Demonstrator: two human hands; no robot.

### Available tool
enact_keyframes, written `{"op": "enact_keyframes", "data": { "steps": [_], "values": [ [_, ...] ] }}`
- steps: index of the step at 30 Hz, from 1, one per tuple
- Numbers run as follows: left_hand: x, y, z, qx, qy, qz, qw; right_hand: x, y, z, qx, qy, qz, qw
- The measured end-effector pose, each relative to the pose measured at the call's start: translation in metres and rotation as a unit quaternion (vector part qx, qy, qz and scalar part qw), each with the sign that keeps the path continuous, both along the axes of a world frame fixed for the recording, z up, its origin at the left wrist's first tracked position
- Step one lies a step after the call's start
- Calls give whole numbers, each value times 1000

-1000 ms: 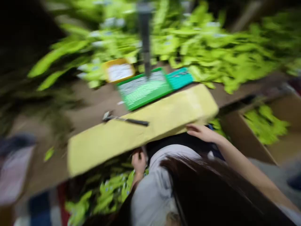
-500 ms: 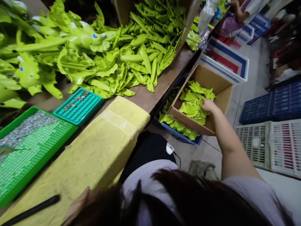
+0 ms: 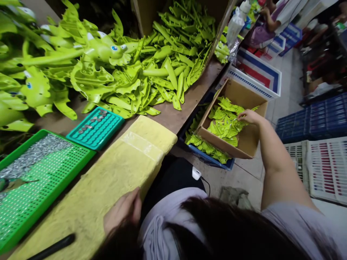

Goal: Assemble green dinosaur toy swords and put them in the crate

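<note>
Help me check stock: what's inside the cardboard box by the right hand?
Green pieces lie heaped in the cardboard box, the right hand at them. Anything beneath the top ones is hidden.

lime-green pieces (image 3: 225,124); brown carton (image 3: 241,94); yellow block (image 3: 105,173); wavy-patterned teal tray (image 3: 101,133)

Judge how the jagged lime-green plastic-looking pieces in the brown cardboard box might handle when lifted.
Those lime-green pieces look fairly stiff, holding curved shapes; probably light, appearing thin; and perhaps apt to snag, since their jagged edges overlap.
</note>
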State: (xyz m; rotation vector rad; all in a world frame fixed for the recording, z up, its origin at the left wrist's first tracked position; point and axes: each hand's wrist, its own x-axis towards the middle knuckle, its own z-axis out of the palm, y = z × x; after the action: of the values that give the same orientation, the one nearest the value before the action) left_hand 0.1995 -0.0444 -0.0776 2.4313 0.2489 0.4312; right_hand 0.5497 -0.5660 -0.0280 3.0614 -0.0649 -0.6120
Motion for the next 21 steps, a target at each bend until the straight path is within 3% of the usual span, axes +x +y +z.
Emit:
{"op": "enact_keyframes", "data": {
  "steps": [2, 4, 7, 9, 11, 13, 15, 18, 21],
  "values": [
    [10, 1, 7, -10, -20, 2, 1000, 3, 10, 40, 16, -53, 44, 997],
    [24, -3, 16, -47, -41, -2, 998, 2, 36, 84, 61, -123, 143, 980],
    [57, -21, 32, -121, -75, -47, 989, -13, 121, 129, 144, -195, 318, 916],
    [82, -32, 39, -192, -97, -97, 972, -34, 199, 136, 159, -212, 376, 888],
    [102, -33, 39, -281, -86, -110, 950, -58, 279, 126, 183, -188, 409, 874],
    [108, -20, 33, -367, -89, -35, 925, -75, 351, 106, 205, -142, 426, 870],
    [97, 5, 23, -449, -75, 65, 888, -75, 409, 80, 249, -70, 441, 859],
    [67, 44, 12, -560, -43, 154, 813, -51, 474, 40, 328, -53, 422, 843],
    [48, 66, 8, -616, -50, 191, 763, -27, 516, 4, 317, -118, 420, 842]
  ]
}}
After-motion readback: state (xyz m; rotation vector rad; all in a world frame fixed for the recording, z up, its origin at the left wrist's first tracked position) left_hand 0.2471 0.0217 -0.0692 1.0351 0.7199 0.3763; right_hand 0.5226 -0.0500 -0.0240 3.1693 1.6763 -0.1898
